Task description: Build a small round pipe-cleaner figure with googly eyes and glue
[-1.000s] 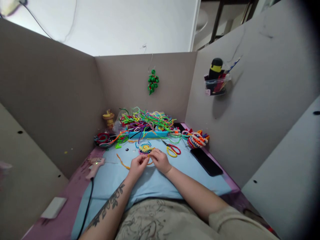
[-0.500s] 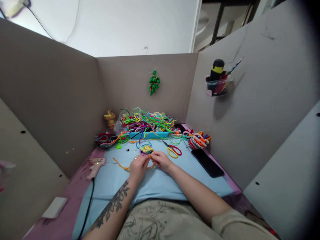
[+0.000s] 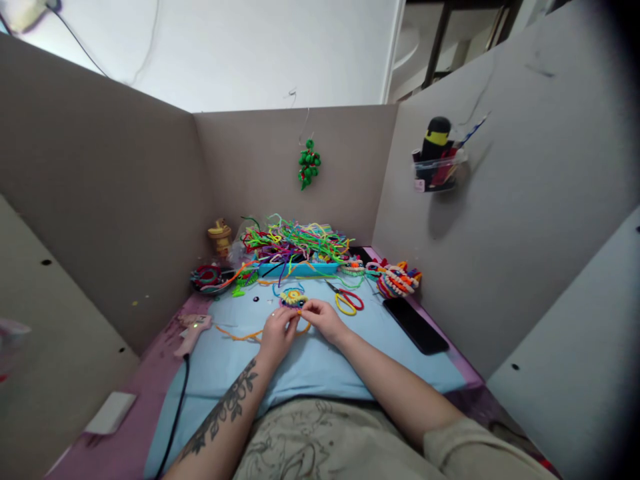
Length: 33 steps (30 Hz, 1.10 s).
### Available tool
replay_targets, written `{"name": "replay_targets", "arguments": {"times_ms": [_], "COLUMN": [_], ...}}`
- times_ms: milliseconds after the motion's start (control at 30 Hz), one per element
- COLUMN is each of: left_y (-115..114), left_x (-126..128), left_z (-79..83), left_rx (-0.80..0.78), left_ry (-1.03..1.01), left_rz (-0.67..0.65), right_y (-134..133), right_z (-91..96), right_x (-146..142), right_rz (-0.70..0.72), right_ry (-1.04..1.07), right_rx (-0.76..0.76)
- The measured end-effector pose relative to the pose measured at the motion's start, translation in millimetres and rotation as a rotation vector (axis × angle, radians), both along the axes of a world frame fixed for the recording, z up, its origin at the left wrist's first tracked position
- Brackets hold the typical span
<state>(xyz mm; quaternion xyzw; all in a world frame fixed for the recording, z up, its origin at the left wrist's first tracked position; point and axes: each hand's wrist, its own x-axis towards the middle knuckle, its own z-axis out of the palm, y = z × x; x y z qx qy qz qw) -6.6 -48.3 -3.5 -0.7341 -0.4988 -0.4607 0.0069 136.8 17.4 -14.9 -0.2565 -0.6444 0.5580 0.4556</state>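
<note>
Near the centre of the frame, my left hand (image 3: pixel 279 331) and right hand (image 3: pixel 323 320) nearly meet, thumbs and fingers closed in a pinch on an orange strand (image 3: pixel 245 338); its loose end trails left. A yellow-and-blue piece (image 3: pixel 293 297) sits just above my fingertips. Higher up, a blue tray (image 3: pixel 300 270) is heaped with fuzzy stems (image 3: pixel 300 241). At left of centre, a bowl (image 3: pixel 214 289) holds coiled strands (image 3: pixel 206 275); at upper right, a clear tub (image 3: pixel 436 164) holds a black bottle (image 3: pixel 438 126).

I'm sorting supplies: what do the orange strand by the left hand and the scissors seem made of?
Orange strand: perhaps chenille or yarn; thick, matte, curved. Scissors: probably metal blades, dark and thin; likely plastic handles, smooth red and yellow.
</note>
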Motion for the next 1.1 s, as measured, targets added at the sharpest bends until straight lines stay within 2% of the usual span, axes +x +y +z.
{"name": "replay_targets", "arguments": {"times_ms": [167, 300, 400, 467, 533, 600, 667, 767, 833, 967, 1100], "left_y": [1.3, 4.0, 6.6, 7.8, 7.9, 6.9, 5.2, 2.8, 1.8, 0.8, -1.1], "left_x": [0.0, -0.9, -2.3, -3.3, -4.0, -4.6, -4.8, -4.4, -3.7, -2.1, -1.6], "left_z": [0.8, -0.4, -2.8, -3.9, -4.2, -3.6, -2.6, -1.0, -0.2, 0.1, -0.2], "left_rx": [-0.086, -0.146, -0.178, -0.184, -0.162, -0.105, -0.038, 0.028, 0.05, 0.094, 0.137], "left_ry": [-0.147, -0.227, -0.268, -0.276, -0.259, -0.217, -0.153, -0.059, -0.02, 0.035, 0.105], "left_rz": [-0.079, -0.099, -0.093, -0.085, -0.066, -0.027, 0.008, 0.027, 0.038, 0.057, 0.045], "right_y": [-5.1, -10.8, -13.5, -13.5, -11.8, -8.8, -5.5, -2.3, -1.5, 0.2, 2.4], "right_z": [3.0, 5.1, 6.5, 7.3, 7.8, 7.6, 6.8, 5.5, 5.5, 7.1, 10.8], "right_x": [2.2, 6.9, 8.9, 8.2, 5.9, 2.8, -0.1, -1.4, 0.1, 6.3, 11.2], "right_rz": [-0.269, -0.33, -0.333, -0.345, -0.352, -0.317, -0.183, 0.114, 0.258, 0.41, 0.494], "right_ry": [-0.18, -0.382, -0.465, -0.426, -0.331, -0.227, -0.145, -0.027, 0.045, 0.129, 0.099], "right_rx": [0.42, 0.762, 0.869, 0.843, 0.722, 0.511, 0.233, -0.211, -0.422, -0.646, -0.8]}}
